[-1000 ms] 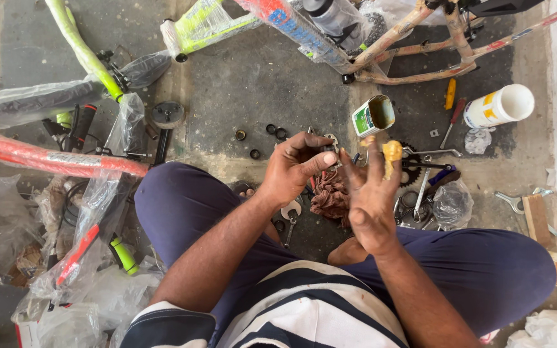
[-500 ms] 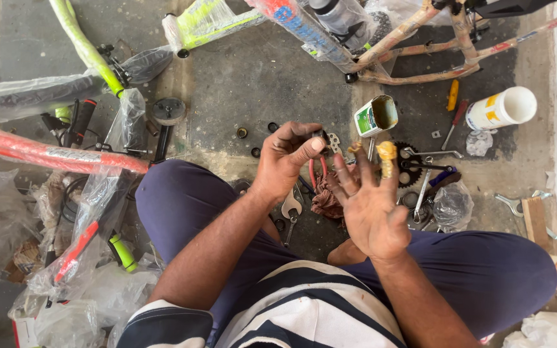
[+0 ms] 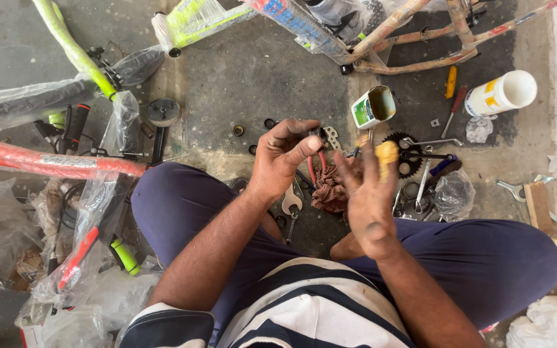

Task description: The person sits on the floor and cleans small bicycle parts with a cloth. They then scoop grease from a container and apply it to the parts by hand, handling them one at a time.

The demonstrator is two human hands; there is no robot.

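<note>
Currently a small dark part (image 3: 315, 135) is pinched in the curled left hand (image 3: 283, 156) above the lap, the right hand (image 3: 367, 193) spread, grease on one fingertip (image 3: 387, 153); greasing is judged underway, needing careful fingertip contact next.

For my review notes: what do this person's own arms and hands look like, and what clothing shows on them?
Both forearms are bare, with no gloves, watch or rings visible. The left hand and right hand look grimy, and a yellowish grease blob sits on a right fingertip. The white, dark-striped short-sleeved shirt ends at the upper arms. Dark blue trousers cover the legs.
</note>
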